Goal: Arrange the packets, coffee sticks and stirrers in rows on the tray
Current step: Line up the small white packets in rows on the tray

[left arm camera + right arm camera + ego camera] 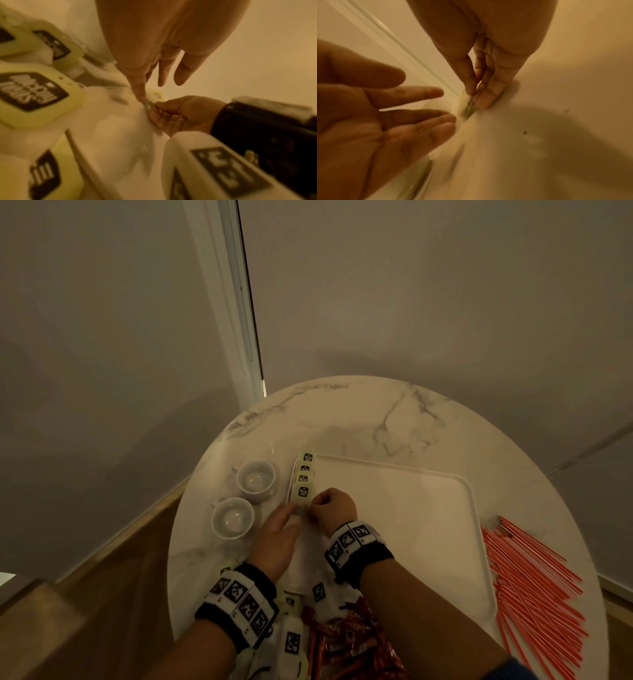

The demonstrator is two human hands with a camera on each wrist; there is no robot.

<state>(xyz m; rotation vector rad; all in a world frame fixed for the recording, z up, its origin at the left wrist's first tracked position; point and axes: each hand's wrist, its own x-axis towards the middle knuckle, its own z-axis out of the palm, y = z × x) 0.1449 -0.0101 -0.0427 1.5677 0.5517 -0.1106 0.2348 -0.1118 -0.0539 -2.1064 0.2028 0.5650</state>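
A white tray (394,508) lies on the round marble table. Several pale yellow packets (305,474) with black labels stand in a row along its left edge. At the near end of that row my right hand (317,503) pinches the thin edge of a packet (156,96) between thumb and fingers (482,100). My left hand (294,509) lies beside it with straight fingers, its index fingertip (141,98) touching the same packet. More packets (34,94) lie loose off the tray near my left wrist. Red coffee sticks (342,642) are heaped at the table's near edge, partly hidden by my arms.
A pile of orange-red stirrers (534,587) lies right of the tray. Two white cups (255,475) (233,517) stand left of the tray, close to my left hand. The tray's middle and right part are bare. Walls stand close behind the table.
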